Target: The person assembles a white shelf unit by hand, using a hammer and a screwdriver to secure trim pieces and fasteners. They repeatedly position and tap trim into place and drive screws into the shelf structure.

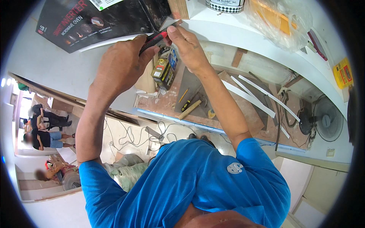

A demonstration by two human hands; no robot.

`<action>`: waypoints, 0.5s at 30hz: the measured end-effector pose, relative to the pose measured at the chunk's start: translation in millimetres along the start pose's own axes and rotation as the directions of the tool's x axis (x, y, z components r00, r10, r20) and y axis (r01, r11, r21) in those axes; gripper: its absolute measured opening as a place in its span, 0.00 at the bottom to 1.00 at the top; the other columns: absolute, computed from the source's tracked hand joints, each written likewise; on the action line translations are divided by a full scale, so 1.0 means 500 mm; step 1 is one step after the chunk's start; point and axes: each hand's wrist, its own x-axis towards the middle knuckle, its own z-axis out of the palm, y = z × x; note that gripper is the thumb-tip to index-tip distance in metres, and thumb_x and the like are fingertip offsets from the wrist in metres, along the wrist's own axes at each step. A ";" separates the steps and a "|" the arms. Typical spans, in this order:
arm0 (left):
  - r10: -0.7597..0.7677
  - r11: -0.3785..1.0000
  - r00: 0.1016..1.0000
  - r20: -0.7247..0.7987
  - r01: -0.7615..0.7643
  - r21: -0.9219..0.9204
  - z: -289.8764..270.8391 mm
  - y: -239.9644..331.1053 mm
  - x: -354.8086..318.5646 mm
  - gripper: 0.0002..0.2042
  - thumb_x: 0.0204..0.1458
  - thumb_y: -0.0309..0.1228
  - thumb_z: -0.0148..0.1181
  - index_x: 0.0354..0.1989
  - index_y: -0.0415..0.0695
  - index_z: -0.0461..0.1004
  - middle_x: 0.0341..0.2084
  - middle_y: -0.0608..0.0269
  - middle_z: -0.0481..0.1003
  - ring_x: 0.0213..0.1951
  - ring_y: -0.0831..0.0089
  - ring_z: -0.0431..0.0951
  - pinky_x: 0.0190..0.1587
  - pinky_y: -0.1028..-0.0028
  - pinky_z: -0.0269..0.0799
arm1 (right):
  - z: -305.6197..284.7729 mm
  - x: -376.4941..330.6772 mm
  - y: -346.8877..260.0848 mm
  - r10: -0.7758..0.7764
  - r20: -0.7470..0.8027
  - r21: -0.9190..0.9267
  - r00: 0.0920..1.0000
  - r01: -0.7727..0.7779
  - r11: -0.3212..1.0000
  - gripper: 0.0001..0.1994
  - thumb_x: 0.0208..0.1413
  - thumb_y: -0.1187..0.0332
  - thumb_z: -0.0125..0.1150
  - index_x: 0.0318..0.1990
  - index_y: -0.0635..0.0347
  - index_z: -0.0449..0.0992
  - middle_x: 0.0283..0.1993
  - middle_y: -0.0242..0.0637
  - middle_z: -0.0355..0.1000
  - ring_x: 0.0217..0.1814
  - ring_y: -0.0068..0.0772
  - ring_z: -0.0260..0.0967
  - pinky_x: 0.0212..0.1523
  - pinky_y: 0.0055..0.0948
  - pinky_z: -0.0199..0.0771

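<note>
My left hand (pixel 119 62) is closed around a tool with a black textured handle and a red part (pixel 152 41), held slantwise near the shelf edge. My right hand (pixel 188 47) is closed by its far end, with the thumb against a short thin brownish piece (pixel 177 23). What lies between the right fingers is mostly hidden, and the tool's tip cannot be made out. Just beyond both hands stands a black microwave carton (pixel 110 26), beside an upright wooden piece (pixel 178 9). Below the hands is a dark rectangular can (pixel 163 74) with a yellowish top.
In the lower recess lie a wooden stick (pixel 189 110), a yellow-and-black tool (pixel 185 105), a pencil (pixel 184 95) and white strips (pixel 251 97). A fan (pixel 327 121) stands right. The curved shelf holds a plastic bag (pixel 281 22). Cables (pixel 133 138) cross the floor; people (pixel 49 129) are far left.
</note>
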 end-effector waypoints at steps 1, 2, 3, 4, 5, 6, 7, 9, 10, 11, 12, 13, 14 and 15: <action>0.027 1.000 0.999 -0.022 -0.027 0.007 0.003 -0.004 -0.001 0.18 0.67 0.43 0.59 0.49 0.38 0.77 0.32 0.41 0.80 0.38 0.41 0.81 0.41 0.51 0.73 | 0.003 -0.002 -0.002 0.011 -0.003 0.025 1.000 -0.010 1.000 0.26 0.75 0.45 0.49 0.39 0.61 0.75 0.35 0.28 0.68 0.40 0.23 0.62 0.47 0.27 0.64; 0.054 0.998 0.998 -0.045 -0.053 0.014 0.007 -0.012 -0.003 0.18 0.67 0.43 0.59 0.49 0.38 0.77 0.33 0.41 0.80 0.39 0.41 0.81 0.41 0.51 0.73 | 0.009 -0.005 -0.008 0.021 -0.005 0.050 1.000 -0.021 0.999 0.26 0.75 0.44 0.49 0.38 0.60 0.76 0.35 0.29 0.69 0.41 0.24 0.62 0.49 0.28 0.63; 0.084 0.996 0.994 -0.068 -0.083 0.020 0.010 -0.017 -0.002 0.18 0.67 0.43 0.59 0.49 0.38 0.77 0.33 0.41 0.80 0.39 0.41 0.81 0.41 0.51 0.73 | 0.010 -0.006 -0.012 0.031 -0.009 0.071 0.999 -0.030 0.997 0.26 0.75 0.43 0.49 0.38 0.59 0.77 0.35 0.29 0.69 0.42 0.25 0.62 0.51 0.28 0.62; 0.069 0.998 0.997 -0.045 -0.068 0.013 0.007 -0.014 -0.001 0.17 0.67 0.43 0.59 0.49 0.38 0.77 0.33 0.41 0.80 0.38 0.41 0.81 0.41 0.52 0.73 | 0.008 -0.005 -0.014 0.022 -0.002 0.067 1.000 -0.022 0.998 0.26 0.75 0.44 0.49 0.40 0.60 0.77 0.37 0.29 0.70 0.43 0.23 0.63 0.50 0.27 0.64; 0.053 0.999 0.998 -0.021 -0.052 0.006 -0.001 -0.010 0.002 0.17 0.67 0.43 0.59 0.49 0.38 0.77 0.33 0.41 0.80 0.38 0.41 0.81 0.41 0.52 0.73 | 0.006 -0.005 -0.016 0.014 0.005 0.063 1.000 -0.014 0.998 0.25 0.75 0.45 0.49 0.42 0.61 0.76 0.38 0.29 0.71 0.43 0.22 0.64 0.50 0.26 0.66; 0.039 0.999 0.999 0.003 -0.039 -0.001 -0.007 -0.006 0.004 0.17 0.68 0.42 0.59 0.48 0.38 0.77 0.33 0.41 0.80 0.38 0.41 0.81 0.40 0.52 0.73 | 0.003 -0.005 -0.016 0.005 0.011 0.059 1.000 -0.006 0.998 0.25 0.75 0.46 0.50 0.43 0.62 0.76 0.39 0.28 0.72 0.44 0.20 0.65 0.50 0.25 0.68; 0.033 0.999 0.999 0.018 -0.033 0.002 -0.009 -0.005 0.006 0.17 0.68 0.42 0.59 0.48 0.38 0.77 0.33 0.41 0.80 0.38 0.41 0.80 0.40 0.52 0.73 | 0.001 -0.005 -0.014 0.006 0.015 0.057 1.000 -0.007 0.998 0.25 0.76 0.46 0.49 0.44 0.62 0.76 0.40 0.29 0.73 0.44 0.20 0.66 0.50 0.25 0.68; 0.019 1.000 0.999 0.048 -0.020 0.008 -0.013 -0.003 0.009 0.17 0.68 0.42 0.59 0.48 0.38 0.77 0.33 0.41 0.80 0.37 0.41 0.80 0.40 0.52 0.73 | 0.000 -0.004 -0.008 0.008 0.025 0.056 1.000 -0.009 0.998 0.25 0.76 0.45 0.49 0.46 0.62 0.77 0.41 0.30 0.74 0.45 0.20 0.66 0.51 0.26 0.69; 0.013 1.000 0.998 0.064 -0.014 0.005 -0.020 0.000 0.010 0.17 0.68 0.42 0.58 0.48 0.38 0.77 0.32 0.41 0.80 0.37 0.41 0.80 0.40 0.53 0.73 | 0.001 -0.003 -0.007 0.005 0.022 0.066 1.000 -0.007 0.998 0.25 0.76 0.45 0.49 0.45 0.62 0.77 0.41 0.29 0.74 0.45 0.20 0.67 0.51 0.26 0.69; 0.008 1.000 0.997 0.081 -0.008 0.002 -0.029 0.004 0.012 0.17 0.68 0.42 0.58 0.48 0.38 0.77 0.32 0.41 0.80 0.36 0.41 0.80 0.40 0.53 0.73 | 0.002 -0.002 -0.006 0.002 0.019 0.077 1.000 -0.004 0.997 0.25 0.76 0.45 0.49 0.45 0.62 0.77 0.41 0.29 0.74 0.45 0.20 0.67 0.51 0.26 0.69; 0.002 1.000 0.995 0.097 -0.002 -0.001 -0.034 0.006 0.013 0.17 0.68 0.42 0.58 0.48 0.38 0.77 0.32 0.41 0.80 0.36 0.41 0.80 0.40 0.53 0.73 | 0.004 -0.001 -0.007 -0.001 0.017 0.086 1.000 -0.001 0.996 0.25 0.76 0.45 0.49 0.45 0.62 0.77 0.41 0.29 0.74 0.45 0.21 0.67 0.51 0.26 0.69; 0.015 1.000 0.997 0.072 -0.016 0.005 -0.033 0.006 0.012 0.17 0.68 0.42 0.58 0.48 0.38 0.77 0.31 0.41 0.80 0.36 0.40 0.79 0.40 0.53 0.73 | 0.007 -0.002 -0.012 0.008 0.012 0.099 1.000 -0.009 0.995 0.25 0.76 0.45 0.49 0.45 0.62 0.77 0.40 0.29 0.73 0.43 0.21 0.66 0.50 0.26 0.68; 0.029 1.000 0.999 0.047 -0.029 0.011 -0.029 0.004 0.010 0.17 0.68 0.42 0.58 0.48 0.38 0.77 0.31 0.41 0.79 0.36 0.40 0.79 0.39 0.53 0.73 | 0.012 -0.004 -0.022 0.017 0.007 0.111 1.000 -0.017 0.994 0.25 0.76 0.45 0.49 0.44 0.62 0.77 0.39 0.28 0.72 0.42 0.21 0.65 0.49 0.26 0.68; 0.040 0.999 0.999 0.023 -0.041 0.017 -0.022 0.004 0.006 0.17 0.68 0.42 0.58 0.47 0.38 0.77 0.30 0.41 0.79 0.35 0.40 0.79 0.39 0.53 0.73 | 0.013 -0.008 -0.027 0.028 0.004 0.124 1.000 -0.028 0.992 0.25 0.76 0.45 0.48 0.43 0.61 0.77 0.38 0.27 0.71 0.41 0.21 0.65 0.48 0.26 0.68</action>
